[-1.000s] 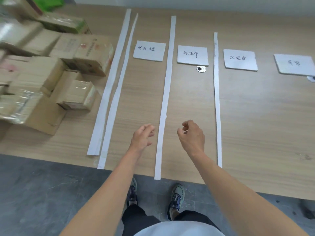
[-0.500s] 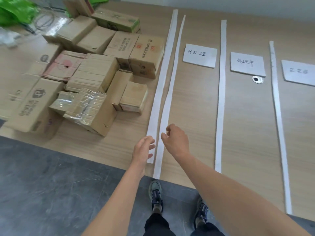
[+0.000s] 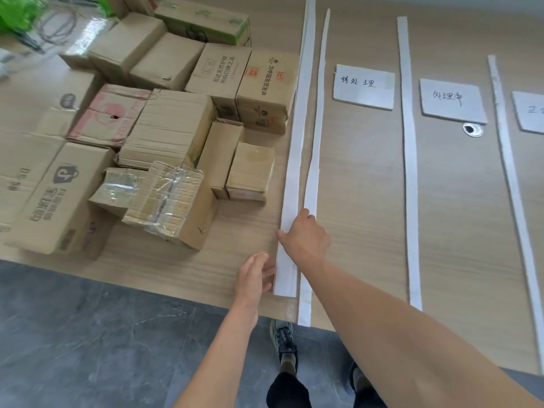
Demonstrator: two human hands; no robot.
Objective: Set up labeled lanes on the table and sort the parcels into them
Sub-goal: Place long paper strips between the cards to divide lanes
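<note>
- Leftward, piled on a pale wood-grain table [image 3: 353, 201]: brown cardboard parcels [image 3: 164, 136], some bound in clear tape, the closest ones near the first strip but not touching it.
- Behind them, at the top-left corner, a crumpled green plastic bag [image 3: 17, 10].
- Further right, a white rectangular label card [image 3: 364, 86] with handwritten black characters, lying between strips; a second white label card [image 3: 453, 100] one lane over; a small round metal cable hole [image 3: 473, 129] just below that second card.
- Below the table edge, grey stone-look floor [image 3: 88, 334] and a dark shoe [image 3: 284, 340].
- Right hand [image 3: 306, 240] reaching in from the right, palm down, pressing on the wide white paper strip [image 3: 294, 142]; fingers fairly straight, one fingertip past the strip's left edge; wrist crossing the narrow white paper strip [image 3: 316, 128] alongside.
- Left hand [image 3: 254, 275] just beside the wide strip's near end; fingers straight and close together, tips touching its left edge, gripping nothing.
- Long, slightly wavy, running from near edge to far side: these two strips close together, then a third white strip [image 3: 407, 142] and a fourth white strip [image 3: 506, 157], each well apart to the right.
</note>
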